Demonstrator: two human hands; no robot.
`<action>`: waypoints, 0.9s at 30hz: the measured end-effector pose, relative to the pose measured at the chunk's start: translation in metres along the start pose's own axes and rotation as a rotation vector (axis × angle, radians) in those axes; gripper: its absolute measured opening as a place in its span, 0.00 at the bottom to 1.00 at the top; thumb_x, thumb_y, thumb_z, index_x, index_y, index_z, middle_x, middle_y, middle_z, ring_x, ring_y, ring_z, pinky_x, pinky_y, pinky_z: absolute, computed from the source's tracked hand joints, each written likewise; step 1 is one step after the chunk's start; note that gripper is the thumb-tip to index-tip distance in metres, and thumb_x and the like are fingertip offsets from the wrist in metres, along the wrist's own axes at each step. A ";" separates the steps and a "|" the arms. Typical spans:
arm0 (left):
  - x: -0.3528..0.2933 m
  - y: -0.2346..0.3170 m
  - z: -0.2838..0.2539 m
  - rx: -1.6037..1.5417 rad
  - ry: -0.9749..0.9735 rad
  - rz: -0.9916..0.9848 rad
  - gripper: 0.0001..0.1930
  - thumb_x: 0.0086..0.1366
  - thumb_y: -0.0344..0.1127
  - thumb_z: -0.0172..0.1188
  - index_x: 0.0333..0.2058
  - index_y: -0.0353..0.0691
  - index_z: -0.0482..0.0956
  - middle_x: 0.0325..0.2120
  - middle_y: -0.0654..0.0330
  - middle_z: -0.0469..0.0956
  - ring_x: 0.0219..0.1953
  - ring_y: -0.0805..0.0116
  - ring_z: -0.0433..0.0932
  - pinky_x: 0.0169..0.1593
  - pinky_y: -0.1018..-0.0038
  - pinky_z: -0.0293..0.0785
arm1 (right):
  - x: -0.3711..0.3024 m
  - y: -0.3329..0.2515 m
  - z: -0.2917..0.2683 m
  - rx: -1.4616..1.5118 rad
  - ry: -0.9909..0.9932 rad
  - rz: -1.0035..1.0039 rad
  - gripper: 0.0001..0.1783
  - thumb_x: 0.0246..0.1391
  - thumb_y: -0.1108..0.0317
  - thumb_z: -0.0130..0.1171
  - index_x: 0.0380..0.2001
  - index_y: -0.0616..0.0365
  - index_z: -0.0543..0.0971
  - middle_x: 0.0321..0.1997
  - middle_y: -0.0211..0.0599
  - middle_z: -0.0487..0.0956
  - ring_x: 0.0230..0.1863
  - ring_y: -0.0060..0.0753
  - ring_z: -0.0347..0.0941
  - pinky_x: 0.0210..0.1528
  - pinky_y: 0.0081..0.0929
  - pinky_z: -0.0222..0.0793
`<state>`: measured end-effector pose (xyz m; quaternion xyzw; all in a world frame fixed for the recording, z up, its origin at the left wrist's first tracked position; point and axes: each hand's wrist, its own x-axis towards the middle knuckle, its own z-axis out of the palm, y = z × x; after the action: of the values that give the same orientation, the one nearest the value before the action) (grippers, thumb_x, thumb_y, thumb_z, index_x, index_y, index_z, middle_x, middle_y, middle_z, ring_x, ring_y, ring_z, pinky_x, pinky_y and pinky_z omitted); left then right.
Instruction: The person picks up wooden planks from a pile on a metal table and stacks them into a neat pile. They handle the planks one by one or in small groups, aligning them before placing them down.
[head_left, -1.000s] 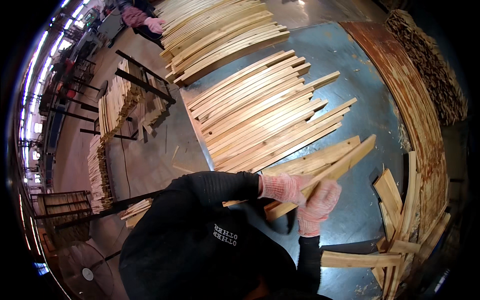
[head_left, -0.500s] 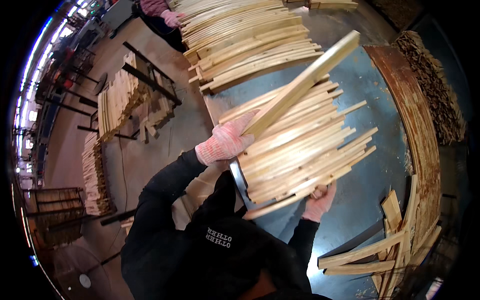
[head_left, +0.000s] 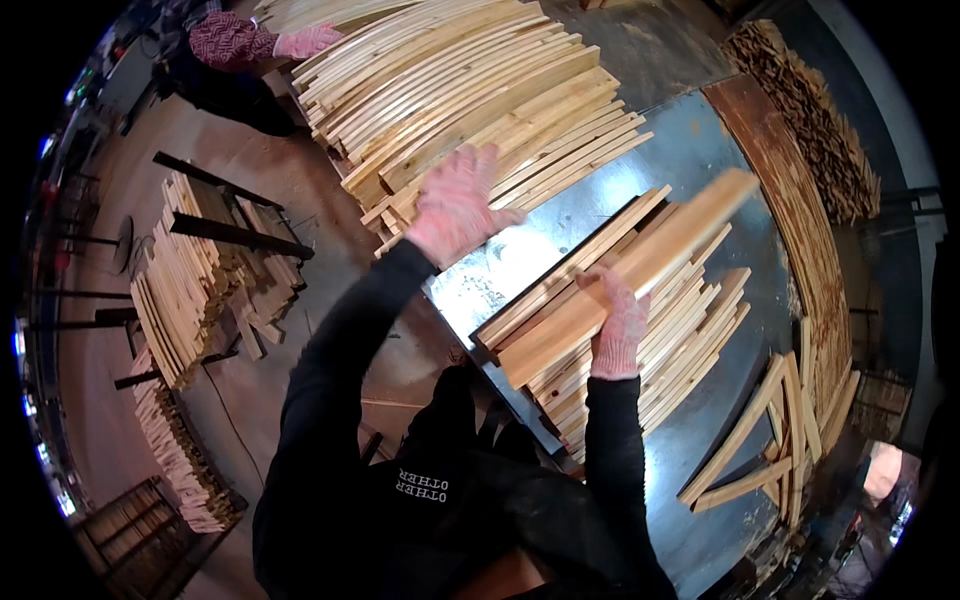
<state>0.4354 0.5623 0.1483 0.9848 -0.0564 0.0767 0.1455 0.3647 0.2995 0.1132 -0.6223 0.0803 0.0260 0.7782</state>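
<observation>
My left hand (head_left: 452,208), in a pink-and-white knit glove, is open with its fingers spread, over the near edge of the far row of wooden strips (head_left: 470,90). I cannot make out whether it touches them. Wearing the same kind of glove, my right hand (head_left: 622,325) is closed around a wooden board (head_left: 650,262), thumb and fingers at its sides. The board slants up to the right across the nearer bunch of wooden strips (head_left: 690,345), partly covering them, and its far end is blurred by motion. These strips lie on a blue-grey metal table (head_left: 700,150).
Another person's gloved hand (head_left: 308,42) rests by the far row. Crossed wooden pieces (head_left: 775,440) lie at the table's right, beside a worn brown board (head_left: 800,230). More strips fill a black rack (head_left: 190,270) at left, and a pile of sticks (head_left: 800,120) is at far right.
My left hand has let go of a board and moved away toward the far row, its fingers opening. My right hand has come up from the near strips' edge and now grips a board.
</observation>
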 end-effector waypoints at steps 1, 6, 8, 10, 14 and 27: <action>0.010 -0.015 0.004 0.060 -0.115 -0.015 0.49 0.56 0.62 0.64 0.67 0.35 0.56 0.61 0.38 0.66 0.63 0.42 0.66 0.61 0.55 0.67 | 0.013 0.005 0.007 0.022 -0.016 -0.013 0.17 0.66 0.57 0.54 0.49 0.57 0.78 0.42 0.36 0.84 0.45 0.31 0.82 0.61 0.44 0.70; 0.034 -0.067 0.042 0.183 -0.290 -0.005 0.44 0.61 0.50 0.61 0.69 0.38 0.51 0.58 0.36 0.69 0.61 0.41 0.69 0.59 0.55 0.69 | 0.082 0.005 0.071 0.119 0.111 0.188 0.25 0.63 0.53 0.58 0.53 0.63 0.73 0.37 0.43 0.82 0.42 0.44 0.81 0.57 0.44 0.74; 0.053 -0.067 0.008 -0.005 -0.431 -0.128 0.42 0.61 0.46 0.59 0.69 0.38 0.51 0.55 0.38 0.73 0.57 0.44 0.73 0.57 0.55 0.71 | 0.110 0.015 0.076 -0.324 -0.020 -0.023 0.31 0.63 0.50 0.56 0.57 0.66 0.69 0.41 0.53 0.80 0.46 0.53 0.79 0.58 0.41 0.71; 0.062 -0.073 -0.017 0.012 -0.541 -0.209 0.40 0.62 0.47 0.60 0.68 0.39 0.55 0.49 0.42 0.78 0.49 0.48 0.79 0.53 0.57 0.74 | 0.133 0.016 0.102 -0.686 -0.095 -0.037 0.36 0.64 0.46 0.51 0.61 0.67 0.65 0.49 0.64 0.78 0.53 0.61 0.75 0.59 0.41 0.67; 0.028 -0.082 -0.001 0.008 0.064 0.113 0.41 0.61 0.55 0.62 0.67 0.41 0.60 0.55 0.44 0.74 0.56 0.47 0.74 0.57 0.55 0.70 | 0.155 0.012 0.176 -0.947 -0.164 0.247 0.43 0.62 0.41 0.46 0.66 0.69 0.60 0.54 0.66 0.77 0.57 0.60 0.74 0.61 0.43 0.65; -0.135 0.012 0.017 -1.018 0.196 -0.455 0.34 0.66 0.27 0.60 0.67 0.29 0.56 0.58 0.48 0.70 0.49 0.69 0.73 0.51 0.73 0.76 | 0.134 -0.043 -0.192 -1.384 0.138 -0.161 0.31 0.63 0.49 0.56 0.65 0.50 0.70 0.61 0.49 0.75 0.63 0.45 0.72 0.60 0.37 0.68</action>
<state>0.3035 0.5577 0.1134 0.7659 0.1412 0.0973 0.6196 0.4852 0.0954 0.0932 -0.9792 0.0480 -0.0263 0.1955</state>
